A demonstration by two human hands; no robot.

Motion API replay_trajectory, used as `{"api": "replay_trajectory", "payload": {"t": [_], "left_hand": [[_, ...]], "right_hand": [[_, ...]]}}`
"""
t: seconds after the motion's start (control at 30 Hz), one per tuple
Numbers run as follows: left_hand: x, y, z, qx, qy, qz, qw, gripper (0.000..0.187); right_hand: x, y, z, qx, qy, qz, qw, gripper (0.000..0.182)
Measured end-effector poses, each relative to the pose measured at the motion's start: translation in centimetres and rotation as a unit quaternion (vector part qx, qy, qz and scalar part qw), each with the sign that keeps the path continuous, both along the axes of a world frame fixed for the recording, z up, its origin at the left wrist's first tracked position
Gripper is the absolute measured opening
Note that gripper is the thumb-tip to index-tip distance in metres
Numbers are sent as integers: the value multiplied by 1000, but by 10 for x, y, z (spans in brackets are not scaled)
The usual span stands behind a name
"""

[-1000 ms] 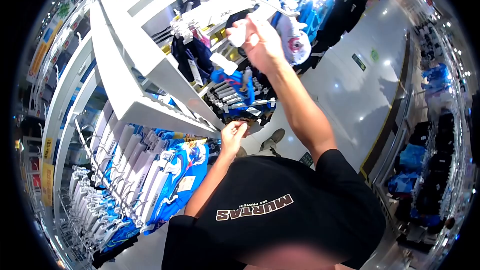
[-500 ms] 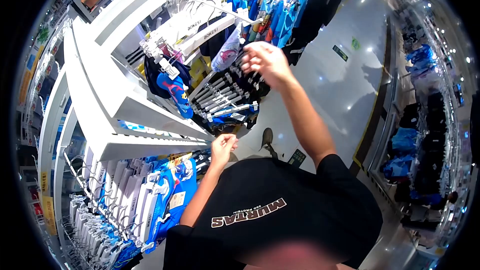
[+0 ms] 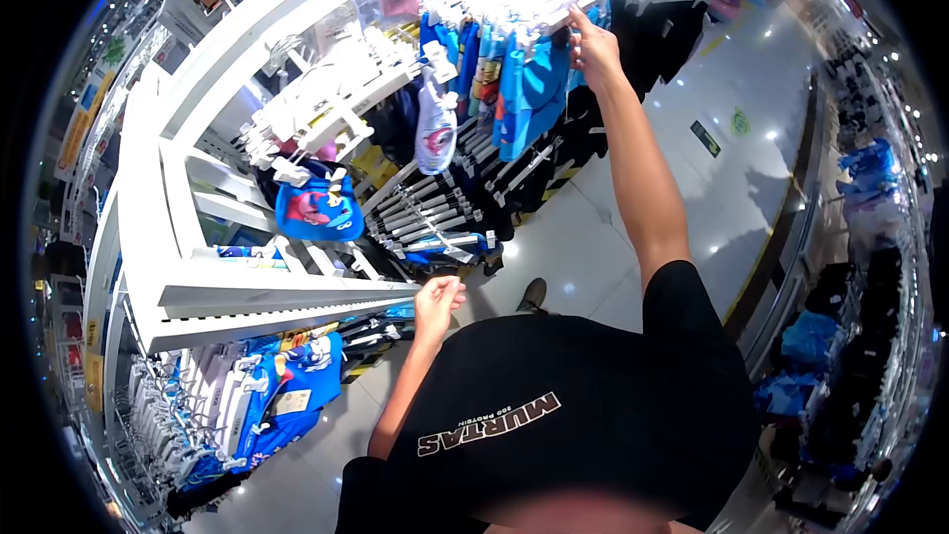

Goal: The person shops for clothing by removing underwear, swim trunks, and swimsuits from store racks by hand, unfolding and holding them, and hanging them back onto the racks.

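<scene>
Reaching out to the upper rack, my right hand is closed at the end of a white hanger, beside hanging blue clothes. Its fingertips are pressed around something too small to make out surely. My left hand is held low near the end of a white rack beam, fingers curled together; whether it holds anything is hidden. Between the hands hang a blue item with a red print and a pale printed item.
Blue clothes on hangers hang at the lower left. More white hangers are stacked below the rack. Across the aisle floor, another clothing rack runs along the right. A shoe shows below.
My right hand has moved up and right to the blue clothes, its fingers now closed. The view has shifted, and the blue printed item appears turned more toward the camera.
</scene>
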State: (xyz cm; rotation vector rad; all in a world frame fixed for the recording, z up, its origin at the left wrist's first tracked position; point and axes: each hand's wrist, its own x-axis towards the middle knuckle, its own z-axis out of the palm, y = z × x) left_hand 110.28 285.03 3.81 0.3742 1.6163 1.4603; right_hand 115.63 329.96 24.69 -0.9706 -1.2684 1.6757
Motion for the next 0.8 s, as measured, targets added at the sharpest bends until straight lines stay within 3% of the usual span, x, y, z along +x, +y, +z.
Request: {"api": "replay_trajectory", "payload": {"t": [0.17, 0.37, 0.6, 0.8], "left_hand": [[40, 44, 4, -7, -7, 5, 1000, 26], [67, 91, -3, 4, 6, 26, 1000, 25], [85, 137, -3, 36, -45, 39, 998, 25], [75, 175, 3, 30, -85, 19, 996, 33]], "right_hand": [[5, 25, -2, -15, 41, 97, 994, 33], [57, 14, 18, 38, 179, 156, 971, 30], [121, 6, 36, 150, 158, 223, 950, 22], [186, -7, -12, 77, 146, 296, 941, 48]]}}
